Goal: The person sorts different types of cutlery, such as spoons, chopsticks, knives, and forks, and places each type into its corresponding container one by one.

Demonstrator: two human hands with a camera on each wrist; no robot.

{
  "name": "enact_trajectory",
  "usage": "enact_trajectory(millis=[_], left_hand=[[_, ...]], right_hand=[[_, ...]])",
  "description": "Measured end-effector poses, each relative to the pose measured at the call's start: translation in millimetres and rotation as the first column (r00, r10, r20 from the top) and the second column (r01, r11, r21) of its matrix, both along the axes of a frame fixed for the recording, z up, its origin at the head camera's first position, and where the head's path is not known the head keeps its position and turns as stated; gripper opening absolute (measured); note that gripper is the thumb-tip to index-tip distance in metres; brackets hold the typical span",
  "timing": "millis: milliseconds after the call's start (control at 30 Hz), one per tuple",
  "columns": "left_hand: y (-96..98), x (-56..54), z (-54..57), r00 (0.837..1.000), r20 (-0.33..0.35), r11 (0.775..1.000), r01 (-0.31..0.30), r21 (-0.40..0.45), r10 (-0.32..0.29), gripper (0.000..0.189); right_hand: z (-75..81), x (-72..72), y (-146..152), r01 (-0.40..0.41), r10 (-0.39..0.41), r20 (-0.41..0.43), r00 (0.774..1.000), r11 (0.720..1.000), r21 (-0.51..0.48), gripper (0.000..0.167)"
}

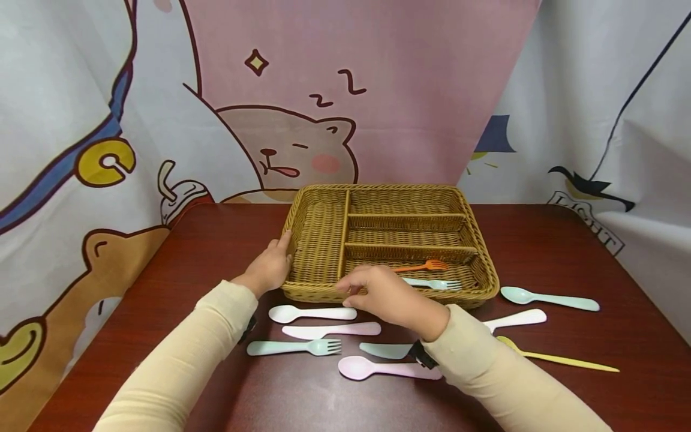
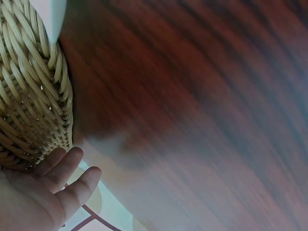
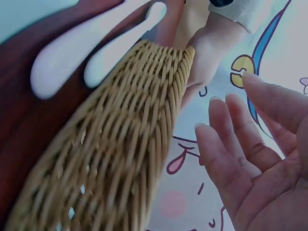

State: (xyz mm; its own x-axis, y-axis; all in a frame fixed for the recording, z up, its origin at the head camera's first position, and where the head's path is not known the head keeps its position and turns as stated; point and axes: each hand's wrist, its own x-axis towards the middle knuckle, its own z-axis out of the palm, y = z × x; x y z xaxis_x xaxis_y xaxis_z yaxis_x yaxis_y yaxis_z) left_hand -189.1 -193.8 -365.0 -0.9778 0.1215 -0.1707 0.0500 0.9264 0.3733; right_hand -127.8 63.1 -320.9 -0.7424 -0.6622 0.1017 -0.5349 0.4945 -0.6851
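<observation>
My left hand (image 1: pixel 272 265) rests against the left side of a wicker cutlery basket (image 1: pixel 290 292). Its fingers look fairly straight along the weave in the left wrist view, where that hand (image 2: pixel 45 192) is partly cut off. Over the basket's front rim hovers my right hand (image 1: pixel 380 297), apart from the weave, its fingers loosely bent around nothing; the right wrist view shows this hand (image 3: pixel 260 154) with bare fingers. Inside the front right compartment lie an orange fork (image 1: pixel 432 265) and a pale mint fork (image 1: pixel 439 284), their handles partly hidden by my right hand.
Before the basket lie a white spoon (image 1: pixel 286 314), pink knife (image 1: pixel 335 329), mint fork (image 1: pixel 286 347), mint knife (image 1: pixel 383 350) and pink spoon (image 1: pixel 358 367). To the right are a mint spoon (image 1: pixel 561 300), a white handle (image 1: pixel 520 319) and a yellow utensil (image 1: pixel 567 360). A printed curtain (image 1: pixel 421 90) hangs behind.
</observation>
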Motion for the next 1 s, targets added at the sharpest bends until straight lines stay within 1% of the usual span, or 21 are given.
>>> enact_trajectory(millis=[100,200,300,533,667,867,1000], left_hand=[[-0.7,0.4,0.0,1.000,0.009,1.000,-0.007,0.005,0.007,0.060],[-1.6,0.3,-0.2,1.000,-0.009,1.000,-0.005,0.003,0.005,0.060],[-2.0,0.6,-0.4,1.000,-0.022,1.000,-0.006,0.007,0.006,0.060],[-0.3,-0.2,-1.4,1.000,-0.028,1.000,-0.001,0.007,0.001,0.060],[-0.3,0.8,-0.3,1.000,-0.031,1.000,-0.001,0.003,0.001,0.060],[-0.7,1.2,-0.4,0.999,-0.038,1.000,0.010,-0.006,-0.010,0.059],[-0.5,0.9,-1.0,0.999,-0.037,1.000,0.008,-0.006,-0.008,0.059]], right_hand=[[-5.4,0.8,-8,0.003,-0.003,0.035,0.999,1.000,-0.002,0.026],[-8.8,2.6,-16,-0.003,0.004,0.071,0.998,1.000,-0.005,0.027],[-10.4,6.0,-24,-0.012,0.012,0.085,0.996,1.000,0.003,0.027],[-15.9,12.3,-35,-0.035,0.035,0.035,0.999,0.999,0.010,0.026],[-19.1,14.3,-40,-0.058,0.057,0.034,0.998,0.998,0.018,0.026],[-22.6,17.9,-49,-0.077,0.074,0.069,0.995,0.996,0.039,0.025],[-25.2,19.4,-53,-0.104,0.100,0.071,0.992,0.993,0.053,0.025]])
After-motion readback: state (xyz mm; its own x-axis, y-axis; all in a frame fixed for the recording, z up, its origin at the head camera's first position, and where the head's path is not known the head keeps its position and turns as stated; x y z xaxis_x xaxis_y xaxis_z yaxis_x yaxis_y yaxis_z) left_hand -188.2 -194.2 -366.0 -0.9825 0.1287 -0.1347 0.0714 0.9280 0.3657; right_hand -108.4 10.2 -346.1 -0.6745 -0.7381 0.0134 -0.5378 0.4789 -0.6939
